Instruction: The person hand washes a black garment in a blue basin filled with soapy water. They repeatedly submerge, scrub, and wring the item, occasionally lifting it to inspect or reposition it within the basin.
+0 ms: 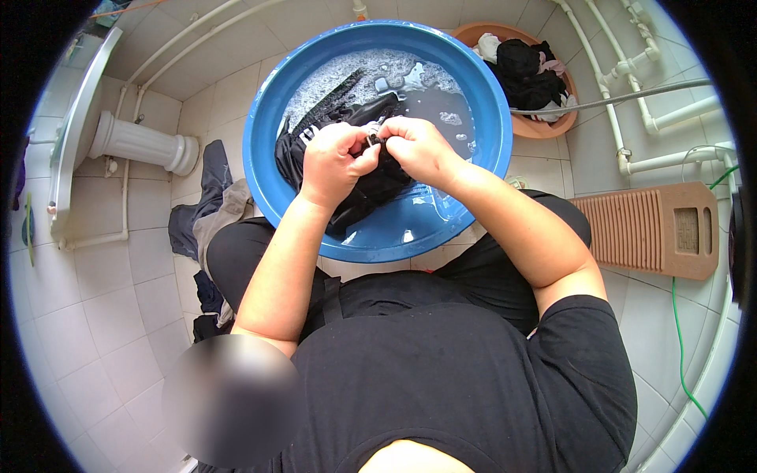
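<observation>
A large round blue tub (pixel 260 169) stands in front of me, with foamy, greyish water (pixel 430 106) inside. A soaked black garment (pixel 367 197) with white stripes lies bunched in its near left part, partly out of the water. Above it, my left hand (pixel 335 162) is closed, thumb and fingers pinching a bit of the garment. My right hand (pixel 422 154) pinches the same spot from the other side, fingertips close to the left ones. A small light-and-dark piece shows between the fingers; its kind is too small to make out.
An orange basin (pixel 544 132) of black, white and pink clothes sits behind the tub on the right. A brown washboard (pixel 627 229) lies beside my right knee. Dark and beige clothes (pixel 213 177) lie on the floor left, near a sink pedestal (pixel 146 143). White pipes (pixel 611 118) and a grey hose (pixel 615 101) run right.
</observation>
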